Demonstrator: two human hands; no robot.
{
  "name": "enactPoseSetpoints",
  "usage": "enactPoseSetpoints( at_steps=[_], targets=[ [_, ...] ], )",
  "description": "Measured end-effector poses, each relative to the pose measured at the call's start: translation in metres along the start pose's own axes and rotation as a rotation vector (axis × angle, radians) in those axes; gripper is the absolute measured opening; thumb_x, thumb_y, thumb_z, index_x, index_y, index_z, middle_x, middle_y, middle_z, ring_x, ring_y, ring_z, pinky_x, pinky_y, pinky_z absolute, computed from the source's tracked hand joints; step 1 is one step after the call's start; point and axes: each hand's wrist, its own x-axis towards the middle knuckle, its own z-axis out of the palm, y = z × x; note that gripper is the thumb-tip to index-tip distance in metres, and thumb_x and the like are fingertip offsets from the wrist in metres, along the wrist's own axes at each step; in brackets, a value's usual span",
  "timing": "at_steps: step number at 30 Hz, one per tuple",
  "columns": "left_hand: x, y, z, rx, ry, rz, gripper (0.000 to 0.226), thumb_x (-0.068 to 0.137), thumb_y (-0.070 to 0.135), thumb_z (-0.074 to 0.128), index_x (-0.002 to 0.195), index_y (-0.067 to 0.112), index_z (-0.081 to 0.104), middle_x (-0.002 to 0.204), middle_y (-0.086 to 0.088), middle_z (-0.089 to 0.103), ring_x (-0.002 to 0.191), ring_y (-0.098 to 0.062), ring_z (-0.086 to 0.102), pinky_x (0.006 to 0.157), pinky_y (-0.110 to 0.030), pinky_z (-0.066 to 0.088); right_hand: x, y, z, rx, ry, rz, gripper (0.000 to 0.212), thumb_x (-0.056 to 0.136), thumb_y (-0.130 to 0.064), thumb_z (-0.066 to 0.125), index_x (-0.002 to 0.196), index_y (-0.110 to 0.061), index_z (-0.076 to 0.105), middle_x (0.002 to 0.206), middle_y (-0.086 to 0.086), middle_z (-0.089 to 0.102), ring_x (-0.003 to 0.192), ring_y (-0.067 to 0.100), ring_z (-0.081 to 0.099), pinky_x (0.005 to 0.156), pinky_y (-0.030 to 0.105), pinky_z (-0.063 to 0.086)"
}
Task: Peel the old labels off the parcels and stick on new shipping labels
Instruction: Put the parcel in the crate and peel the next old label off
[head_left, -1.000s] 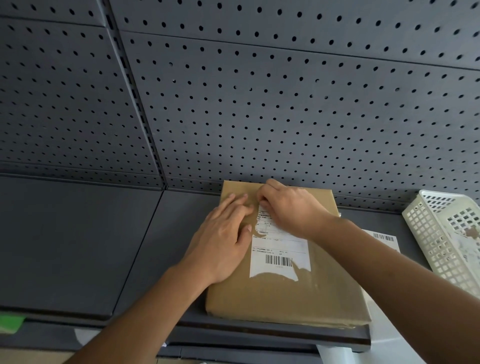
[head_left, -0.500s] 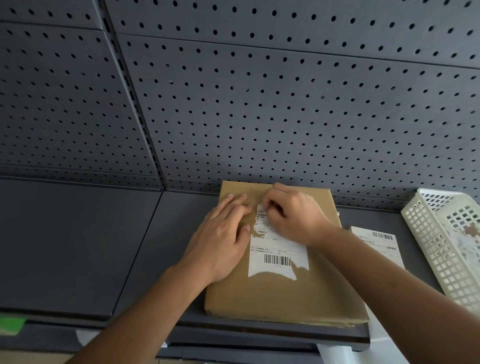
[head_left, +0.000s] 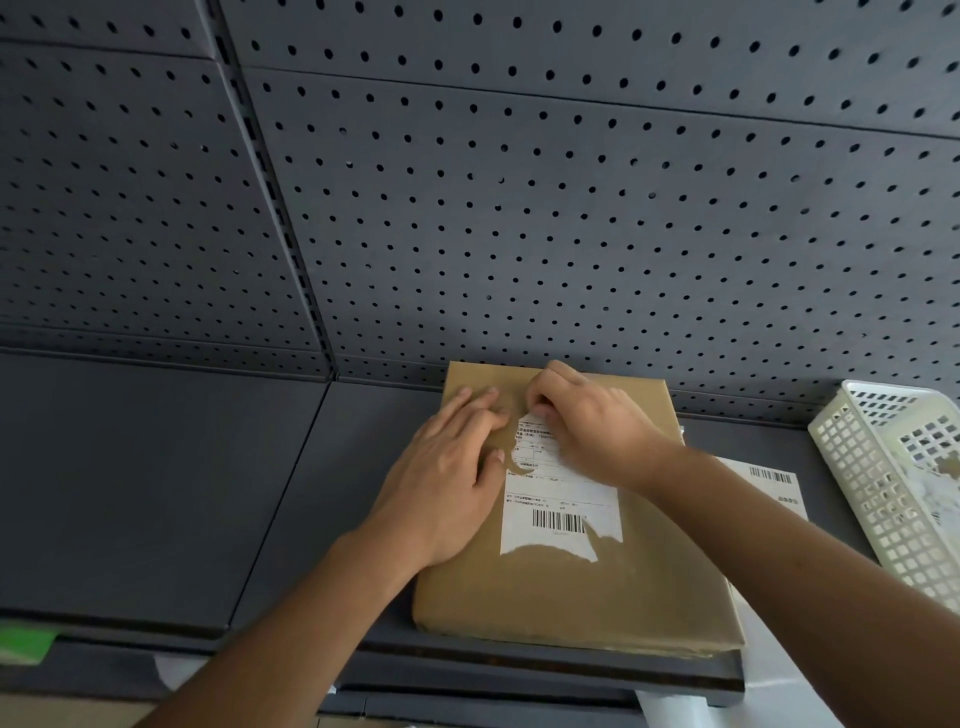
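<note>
The parcel (head_left: 571, 597) lies on the shelf (head_left: 156, 467), its label (head_left: 561, 499) torn but mostly stuck. The left hand (head_left: 447, 478) presses flat on it, fingers straight. The right hand (head_left: 597, 426) pinches the label's top edge with curled fingers. Peeling is the step in hand, and it likely calls next for a slow, low pull.

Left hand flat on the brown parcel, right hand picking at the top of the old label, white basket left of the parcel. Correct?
Not quite: the white basket sits right of the brown parcel, per the head view. The rest holds: left hand flat on it, right hand picking at the top of the old label.
</note>
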Motion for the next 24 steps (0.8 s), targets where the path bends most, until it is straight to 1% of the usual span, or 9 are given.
enactPoseSetpoints(
  at_steps=[3, 6, 7, 9, 12, 15, 18, 21, 24],
  targets=[
    [0.0, 0.0, 0.0, -0.012, 0.003, -0.002, 0.038, 0.105, 0.034, 0.038, 0.143, 0.031, 0.041, 0.163, 0.021, 0.016, 0.149, 0.007, -0.005, 0.121, -0.024, 0.009, -0.005, 0.0, 0.002, 0.117, 0.077, 0.036, 0.009, 0.099, -0.019, 0.05, 0.107, -0.023, 0.054, 0.105, -0.011, 0.051, 0.082, 0.017, 0.058, 0.072, 0.044, 0.051],
    [-0.001, 0.0, 0.0, -0.01, -0.001, -0.004, 0.038, 0.106, 0.035, 0.037, 0.143, 0.031, 0.041, 0.163, 0.022, 0.015, 0.148, 0.008, -0.005, 0.122, -0.025, 0.01, -0.006, 0.0, 0.0, 0.137, 0.099, 0.039, 0.025, 0.097, -0.023, 0.059, 0.122, -0.024, 0.058, 0.109, -0.01, 0.052, 0.083, 0.01, 0.06, 0.073, 0.036, 0.053],
    [-0.001, -0.001, 0.0, -0.011, -0.004, -0.004, 0.038, 0.106, 0.035, 0.037, 0.143, 0.031, 0.041, 0.163, 0.022, 0.015, 0.148, 0.008, -0.006, 0.123, -0.026, 0.01, -0.006, 0.0, 0.0, 0.123, 0.094, 0.013, 0.024, 0.096, -0.024, 0.062, 0.12, -0.023, 0.062, 0.107, -0.009, 0.052, 0.08, 0.009, 0.06, 0.071, 0.035, 0.054],
    [0.0, -0.001, 0.0, -0.007, -0.012, 0.0, 0.038, 0.106, 0.035, 0.037, 0.143, 0.031, 0.04, 0.163, 0.021, 0.014, 0.148, 0.008, -0.006, 0.123, -0.027, 0.011, -0.007, 0.001, 0.001, 0.116, 0.093, -0.014, 0.012, 0.095, -0.023, 0.065, 0.107, -0.022, 0.069, 0.102, -0.009, 0.052, 0.077, 0.01, 0.058, 0.07, 0.038, 0.055],
    [0.0, -0.002, 0.0, -0.007, -0.018, -0.005, 0.038, 0.105, 0.036, 0.036, 0.143, 0.032, 0.04, 0.163, 0.023, 0.013, 0.148, 0.009, -0.006, 0.122, -0.024, 0.009, -0.009, 0.0, 0.002, 0.141, 0.117, 0.013, 0.006, 0.096, -0.016, 0.063, 0.096, -0.02, 0.067, 0.099, -0.01, 0.053, 0.078, 0.012, 0.058, 0.072, 0.041, 0.053],
    [0.0, -0.002, 0.0, -0.015, -0.022, -0.012, 0.039, 0.105, 0.037, 0.037, 0.144, 0.033, 0.04, 0.163, 0.024, 0.014, 0.147, 0.01, -0.006, 0.123, -0.028, 0.012, -0.017, -0.002, -0.001, 0.173, 0.139, 0.024, 0.01, 0.096, -0.011, 0.059, 0.095, -0.018, 0.066, 0.1, -0.01, 0.054, 0.084, 0.011, 0.058, 0.076, 0.037, 0.052],
    [0.001, -0.001, -0.001, -0.02, -0.022, -0.019, 0.04, 0.105, 0.037, 0.038, 0.144, 0.032, 0.041, 0.162, 0.025, 0.013, 0.147, 0.011, -0.006, 0.122, -0.026, 0.011, -0.031, 0.0, -0.004, 0.231, 0.166, 0.052, 0.008, 0.097, -0.008, 0.058, 0.097, -0.014, 0.064, 0.101, -0.009, 0.06, 0.092, 0.011, 0.06, 0.081, 0.034, 0.052],
    [0.001, 0.0, -0.002, -0.01, -0.021, -0.015, 0.04, 0.105, 0.037, 0.038, 0.145, 0.031, 0.04, 0.162, 0.025, 0.013, 0.147, 0.011, -0.006, 0.119, -0.022, 0.009, -0.043, 0.0, -0.009, 0.305, 0.221, 0.138, 0.008, 0.098, -0.009, 0.059, 0.099, -0.012, 0.066, 0.097, -0.009, 0.067, 0.089, 0.007, 0.061, 0.08, 0.028, 0.05],
    [0.001, 0.0, -0.002, 0.001, -0.03, -0.017, 0.04, 0.105, 0.037, 0.037, 0.145, 0.032, 0.04, 0.163, 0.025, 0.012, 0.147, 0.01, -0.006, 0.118, -0.022, 0.009, -0.046, -0.003, -0.01, 0.336, 0.239, 0.175, 0.008, 0.099, -0.011, 0.058, 0.101, -0.013, 0.066, 0.096, -0.009, 0.067, 0.089, 0.007, 0.061, 0.078, 0.023, 0.049]
  ],
)
